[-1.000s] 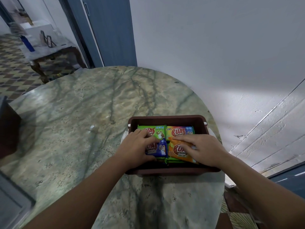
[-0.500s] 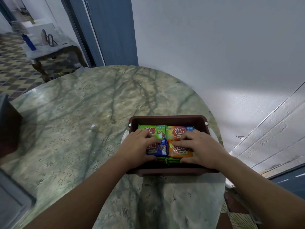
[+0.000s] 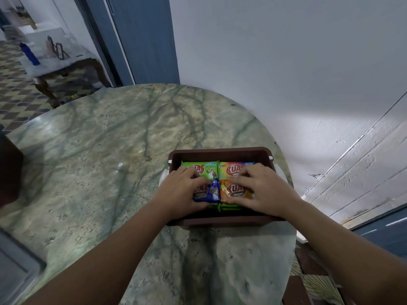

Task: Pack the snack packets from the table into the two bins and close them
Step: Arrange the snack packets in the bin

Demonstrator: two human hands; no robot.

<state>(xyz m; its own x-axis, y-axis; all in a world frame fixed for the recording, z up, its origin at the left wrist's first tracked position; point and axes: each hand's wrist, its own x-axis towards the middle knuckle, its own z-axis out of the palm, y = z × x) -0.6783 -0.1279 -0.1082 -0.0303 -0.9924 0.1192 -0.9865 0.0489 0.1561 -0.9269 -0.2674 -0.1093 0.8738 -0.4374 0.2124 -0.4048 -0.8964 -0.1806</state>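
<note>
I've got the brown bin (image 3: 222,152) at the table's (image 3: 99,164) right edge, "KUAT" packets inside. My left hand (image 3: 178,190) presses the blue packet (image 3: 211,192), my right hand (image 3: 262,190) the orange packet (image 3: 233,191), fingers bent, not really gripping anything.

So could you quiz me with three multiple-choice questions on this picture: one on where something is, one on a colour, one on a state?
1. Where are the snack packets?
A. Spread over the table
B. Inside the brown bin
C. On the floor

2. What colour is the packet under the left hand?
A. Blue
B. White
C. Black

3. Is the bin closed?
A. Yes, lid on
B. No, it is open
C. It lies upside down

Answers:
1 B: the packets fill the brown bin on the marble table.
2 A: the left hand presses on a blue packet.
3 B: no lid covers it, and the right hand rests on an orange packet inside.
</note>
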